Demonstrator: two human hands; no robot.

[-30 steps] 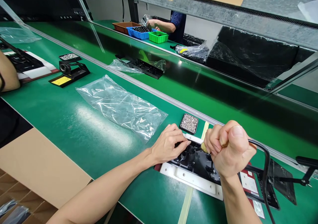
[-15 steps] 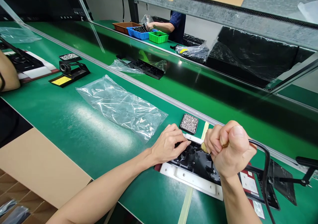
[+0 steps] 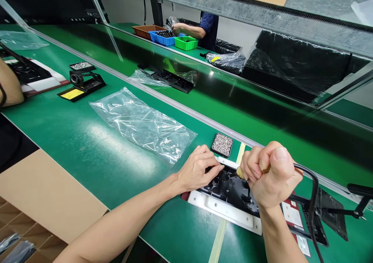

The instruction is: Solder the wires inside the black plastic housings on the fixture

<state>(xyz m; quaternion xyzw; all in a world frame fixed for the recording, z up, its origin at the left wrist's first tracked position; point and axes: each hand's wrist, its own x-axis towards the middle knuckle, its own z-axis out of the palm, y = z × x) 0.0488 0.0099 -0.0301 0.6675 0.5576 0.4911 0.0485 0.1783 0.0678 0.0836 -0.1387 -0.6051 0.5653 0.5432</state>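
A black plastic housing (image 3: 233, 191) lies in a white fixture (image 3: 215, 205) on the green bench. My left hand (image 3: 198, 167) rests at the housing's far left side, thumb and fingertips brought together; whatever is between them is too small to make out. My right hand (image 3: 269, 173) is closed in a fist round a soldering iron (image 3: 239, 172), whose yellow handle end shows and points down to the left into the housing. A black cable (image 3: 313, 193) runs from behind this fist. Just beyond the fixture stands a small black tray (image 3: 222, 144) of tiny silver metal pieces.
A clear plastic bag (image 3: 142, 123) lies left of my hands. Farther left is an iron stand (image 3: 81, 86) with a yellow sponge. A black frame with a bracket (image 3: 332, 212) sits at right. Across the bench, a co-worker's hand (image 3: 176, 28) is over a blue bin (image 3: 163, 39).
My right fist has shifted very slightly right. My left hand and the housing stay put. The co-worker's hand has risen a little from the blue bin with a dark part.
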